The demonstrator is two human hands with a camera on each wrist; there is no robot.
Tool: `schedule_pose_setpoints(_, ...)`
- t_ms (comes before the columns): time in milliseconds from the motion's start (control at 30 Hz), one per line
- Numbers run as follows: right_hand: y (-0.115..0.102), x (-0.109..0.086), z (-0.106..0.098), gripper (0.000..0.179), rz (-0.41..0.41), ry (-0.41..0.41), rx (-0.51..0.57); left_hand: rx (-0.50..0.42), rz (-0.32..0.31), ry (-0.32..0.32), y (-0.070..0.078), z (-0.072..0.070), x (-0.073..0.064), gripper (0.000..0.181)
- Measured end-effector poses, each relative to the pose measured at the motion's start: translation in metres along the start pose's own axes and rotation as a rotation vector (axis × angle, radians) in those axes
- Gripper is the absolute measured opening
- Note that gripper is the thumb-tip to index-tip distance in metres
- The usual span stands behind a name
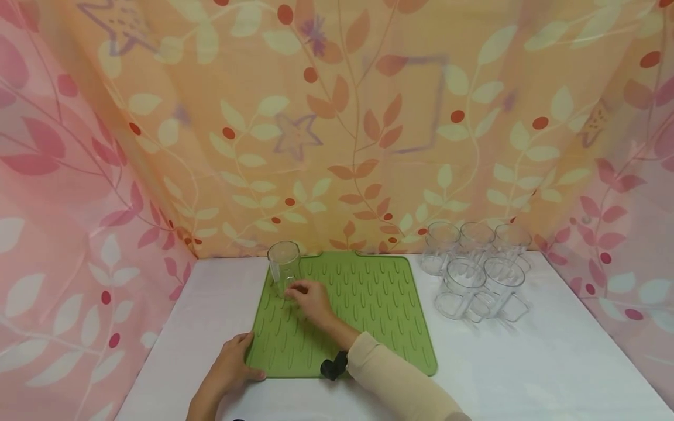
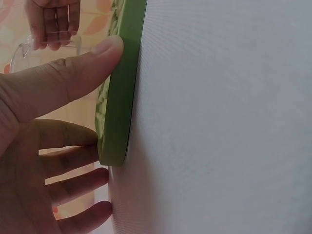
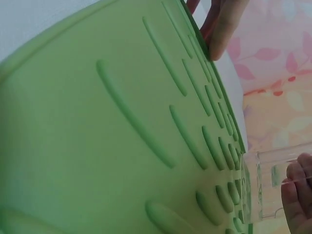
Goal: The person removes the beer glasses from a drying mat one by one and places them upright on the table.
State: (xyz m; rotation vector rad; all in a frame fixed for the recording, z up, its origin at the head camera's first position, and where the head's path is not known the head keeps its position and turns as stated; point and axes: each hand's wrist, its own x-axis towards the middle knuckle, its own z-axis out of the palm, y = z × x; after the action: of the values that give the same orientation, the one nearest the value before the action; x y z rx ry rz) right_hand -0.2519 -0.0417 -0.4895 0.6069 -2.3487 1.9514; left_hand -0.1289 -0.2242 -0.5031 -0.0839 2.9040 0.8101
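Note:
A green dish-drying mat [image 1: 363, 327] with raised ridges lies on the table. My left hand [image 1: 227, 365] rests at its near left corner: in the left wrist view the thumb [image 2: 105, 48] lies on the front edge, and the spread, fairly straight fingers [image 2: 73, 158] touch the left edge and the table. A clear glass mug [image 1: 283, 260] stands upright, mouth up, on the mat's far left corner. My right hand [image 1: 316, 305] holds it low on its right side, fingers [image 3: 295, 190] bent against the glass; the exact hold is partly obscured by see-through glass.
Several more clear glass mugs [image 1: 463, 275] stand in two rows on the right of the white table [image 1: 505, 368]. A patterned orange curtain [image 1: 337, 146] rises behind the table, with pink cloth [image 1: 52, 234] at the sides. A black strap piece [image 1: 334, 366] sits at my right wrist.

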Motion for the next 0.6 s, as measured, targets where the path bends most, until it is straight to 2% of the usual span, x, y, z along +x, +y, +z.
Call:
schedule_pose_setpoints(33,0.005,0.002,0.001,0.013,-0.01,0.014,-0.023,0.001,0.0,0.001,0.0,0.0,0.0,0.101)
schedule_pose_setpoints(300,0.003,0.001,-0.007,0.015,-0.079,0.075,-0.214,-0.019,-0.009,-0.002,0.0,0.001,-0.001,0.101)
schedule_pose_setpoints(600,0.003,0.005,-0.018,0.016,-0.145,0.103,-0.33,-0.005,-0.039,-0.015,0.002,0.001,0.0,0.102)
